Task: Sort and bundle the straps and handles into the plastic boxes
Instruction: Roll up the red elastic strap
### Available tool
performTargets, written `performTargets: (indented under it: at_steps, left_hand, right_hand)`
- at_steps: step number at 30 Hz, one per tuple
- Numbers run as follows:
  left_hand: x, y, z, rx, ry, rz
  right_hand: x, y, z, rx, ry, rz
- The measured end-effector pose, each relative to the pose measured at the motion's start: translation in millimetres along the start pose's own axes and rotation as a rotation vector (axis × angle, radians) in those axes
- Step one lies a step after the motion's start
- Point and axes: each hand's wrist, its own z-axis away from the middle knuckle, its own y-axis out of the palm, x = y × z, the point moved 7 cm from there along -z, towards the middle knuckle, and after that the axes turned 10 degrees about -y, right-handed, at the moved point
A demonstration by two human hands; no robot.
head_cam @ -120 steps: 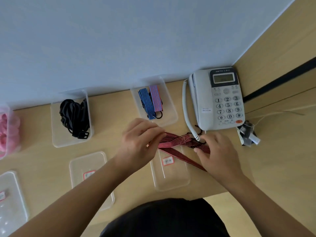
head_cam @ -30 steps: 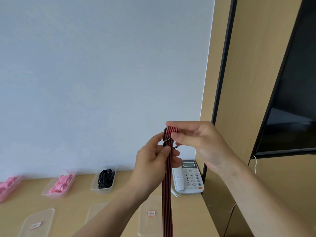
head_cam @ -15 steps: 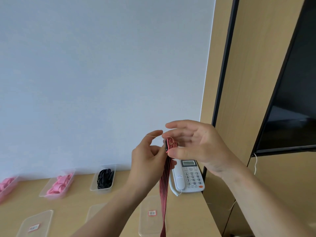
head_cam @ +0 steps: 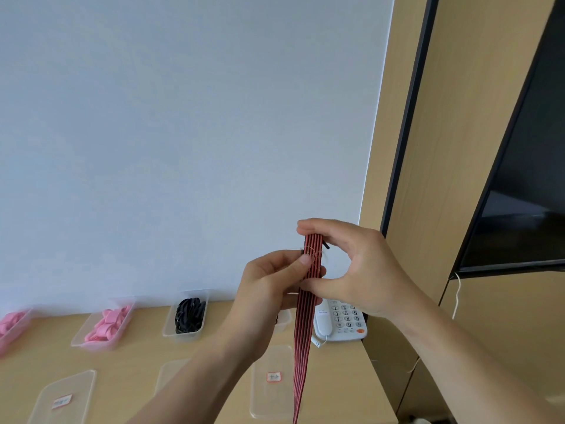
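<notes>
You hold one red-and-black striped strap (head_cam: 303, 338) up above the desk (head_cam: 137, 359). Your left hand (head_cam: 272, 283) pinches it and your right hand (head_cam: 357, 267) grips its top end. It hangs across the white telephone (head_cam: 342, 324). Behind are two pink-strap boxes (head_cam: 102, 327) and one black-strap box (head_cam: 187, 316), with three clear boxes (head_cam: 269, 390) nearer.

L hand (head_cam: 267, 289), R hand (head_cam: 363, 270) + both forearms bare.

Red-and-black striped strap (head_cam: 302, 347): lower end runs off the bottom edge; top end is covered by fingers of the right hand (head_cam: 357, 270).
White push-button telephone (head_cam: 342, 325): upper part is hidden behind that hand and the strap.
Clear plastic box of pink straps (head_cam: 12, 328), far left: cut by the left edge.
Red-bordered box labels (head_cam: 274, 377): writing too small to read.
</notes>
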Motion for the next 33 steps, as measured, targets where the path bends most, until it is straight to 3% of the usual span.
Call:
performTargets:
  at_steps: [4, 7, 12, 16, 23, 26, 29, 33]
  left_hand:
    - [-1.1, -5.5, 1.7, -0.055, 0.044, -0.001]
    - [-1.8, -8.7, 3.7, -0.087, 0.071, -0.001]
    - [-2.9, -9.8, 4.9, -0.111, 0.081, -0.016]
    - [3.5, -10.6, 3.5, -0.115, 0.037, -0.020]
    - [10.0, -15.2, 0.7, -0.150, 0.022, -0.100]
    - [9.2, -18.9, -0.9, -0.201, 0.017, -0.088]
    - [8.5, -21.9, -1.7, -0.238, -0.003, -0.061]
    - [9.1, -22.9, -2.4, -0.261, -0.035, -0.100]
  right_hand:
    - [6.6, 2.4, -2.3, 0.040, -0.061, 0.103]
    - [-1.0, 4.1, -4.4, 0.074, 0.051, -0.032]
    - [-11.9, -2.6, -8.6, -0.036, 0.184, -0.093]
    - [-13.1, -5.4, -9.7, -0.125, 0.168, -0.168]
    - [-11.3, -2.7, -0.7, -0.197, 0.108, -0.089]
    - [-9.7, -2.2, 2.3, -0.203, 0.112, -0.255]
    - [-11.4, 0.7, 5.4, -0.159, 0.174, -0.467]
    - [-15.0, 13.4, 9.7, 0.056, 0.286, -0.596]
